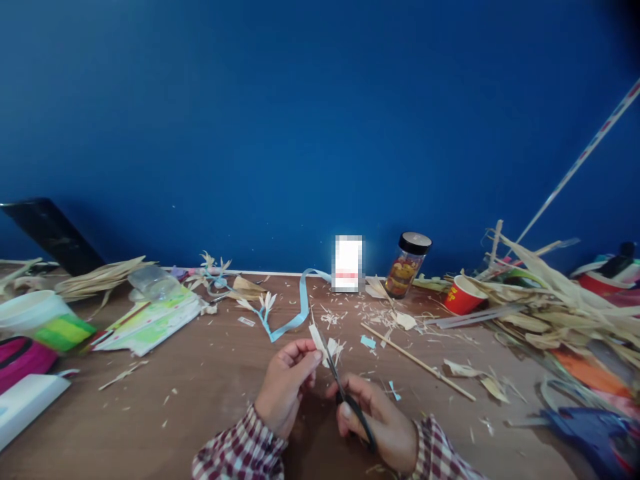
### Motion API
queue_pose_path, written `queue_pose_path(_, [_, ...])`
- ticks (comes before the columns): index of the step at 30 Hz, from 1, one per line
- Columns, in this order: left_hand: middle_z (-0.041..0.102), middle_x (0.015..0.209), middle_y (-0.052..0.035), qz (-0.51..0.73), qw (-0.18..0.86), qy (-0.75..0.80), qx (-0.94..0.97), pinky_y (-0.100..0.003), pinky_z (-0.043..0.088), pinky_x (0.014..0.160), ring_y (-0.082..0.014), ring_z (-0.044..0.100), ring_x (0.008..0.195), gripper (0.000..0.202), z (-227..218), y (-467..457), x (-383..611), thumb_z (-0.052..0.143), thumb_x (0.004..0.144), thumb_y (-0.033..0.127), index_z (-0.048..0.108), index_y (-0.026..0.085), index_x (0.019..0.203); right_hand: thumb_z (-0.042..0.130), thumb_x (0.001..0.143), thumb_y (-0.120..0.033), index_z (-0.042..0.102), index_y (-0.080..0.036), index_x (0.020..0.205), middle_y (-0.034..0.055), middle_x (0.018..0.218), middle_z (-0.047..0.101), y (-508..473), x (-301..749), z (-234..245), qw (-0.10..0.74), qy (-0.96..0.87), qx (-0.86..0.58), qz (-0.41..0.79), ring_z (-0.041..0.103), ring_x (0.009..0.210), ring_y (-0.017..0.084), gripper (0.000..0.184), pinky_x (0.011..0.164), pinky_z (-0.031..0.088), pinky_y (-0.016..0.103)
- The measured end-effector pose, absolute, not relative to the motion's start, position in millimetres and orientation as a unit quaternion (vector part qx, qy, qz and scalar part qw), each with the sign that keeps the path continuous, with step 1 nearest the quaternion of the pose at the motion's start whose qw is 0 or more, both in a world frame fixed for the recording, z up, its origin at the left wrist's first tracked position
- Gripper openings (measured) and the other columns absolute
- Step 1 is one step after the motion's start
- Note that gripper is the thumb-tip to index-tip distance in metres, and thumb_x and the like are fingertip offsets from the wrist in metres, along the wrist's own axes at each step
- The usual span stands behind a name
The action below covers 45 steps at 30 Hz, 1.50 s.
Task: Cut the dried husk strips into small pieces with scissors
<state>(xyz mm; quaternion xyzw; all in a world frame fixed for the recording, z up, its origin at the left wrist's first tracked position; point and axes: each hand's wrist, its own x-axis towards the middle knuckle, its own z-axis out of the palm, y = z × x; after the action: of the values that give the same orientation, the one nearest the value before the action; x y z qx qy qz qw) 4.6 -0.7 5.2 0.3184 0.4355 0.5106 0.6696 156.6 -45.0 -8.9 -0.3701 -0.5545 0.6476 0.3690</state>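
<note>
Between the thumb and fingers of my left hand is a small pale strip of corn husk, pinched so that its end points up and away. My right hand is wrapped round the black handles of a pair of scissors. Their blades reach forward right beside the husk strip; I cannot tell if they touch it. Cut husk bits show just behind the blades. Farther back lies a light blue ribbon, joined to a pale husk flower.
A lidded jar and a red paper cup stand toward the wall. A thin stick lies right of centre. Dry husks and a blue glue gun are at right. A white-green cup stands at left.
</note>
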Motion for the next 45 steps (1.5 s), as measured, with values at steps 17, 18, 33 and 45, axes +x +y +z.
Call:
queue_pose_path(17, [0.052, 0.052, 0.0055, 0.5, 0.678, 0.443, 0.307, -0.015, 0.031, 0.04, -0.0025, 0.042, 0.04, 0.024, 3.0, -2.4, 6.9, 0.071, 0.056, 0.025, 0.058, 0.013, 0.072, 0.051, 0.077, -0.046, 0.053, -0.014, 0.095, -0.002, 0.059, 0.05, -43.9, 157.2, -10.8, 0.373, -0.556, -0.373, 0.642, 0.043, 0.051, 0.008, 0.036, 0.048, 0.03, 0.019])
queue_pose_path(18, [0.052, 0.052, 0.0055, 0.5, 0.678, 0.442, 0.307, -0.015, 0.031, 0.04, -0.0026, 0.042, 0.04, 0.024, 2.5, -2.6, 7.0, 0.071, 0.056, 0.025, 0.058, 0.013, 0.072, 0.052, 0.077, -0.046, 0.053, -0.014, 0.095, -0.002, 0.059, 0.05, -43.8, 157.2, -11.0, 0.374, -0.555, -0.373, 0.643, 0.043, 0.051, 0.008, 0.036, 0.047, 0.03, 0.019])
queue_pose_path(33, [0.051, 0.05, 0.0061, 0.496, 0.681, 0.45, 0.296, -0.014, 0.031, 0.039, -0.0025, 0.042, 0.04, 0.023, 1.2, -3.3, 8.1, 0.07, 0.057, 0.024, 0.056, 0.013, 0.072, 0.052, 0.078, -0.044, 0.053, -0.014, 0.093, -0.0021, 0.059, 0.049, -43.8, 156.9, -8.7, 0.375, -0.557, -0.376, 0.638, 0.042, 0.053, 0.008, 0.034, 0.049, 0.03, 0.019])
queue_pose_path(45, [0.052, 0.05, 0.0055, 0.491, 0.678, 0.459, 0.297, -0.014, 0.033, 0.04, -0.0025, 0.043, 0.041, 0.023, 1.3, -3.0, 7.8, 0.07, 0.059, 0.023, 0.057, 0.012, 0.075, 0.051, 0.078, -0.045, 0.051, -0.011, 0.093, -0.0018, 0.058, 0.048, -42.7, 156.2, -9.8, 0.369, -0.563, -0.378, 0.636, 0.042, 0.053, 0.008, 0.038, 0.048, 0.03, 0.019])
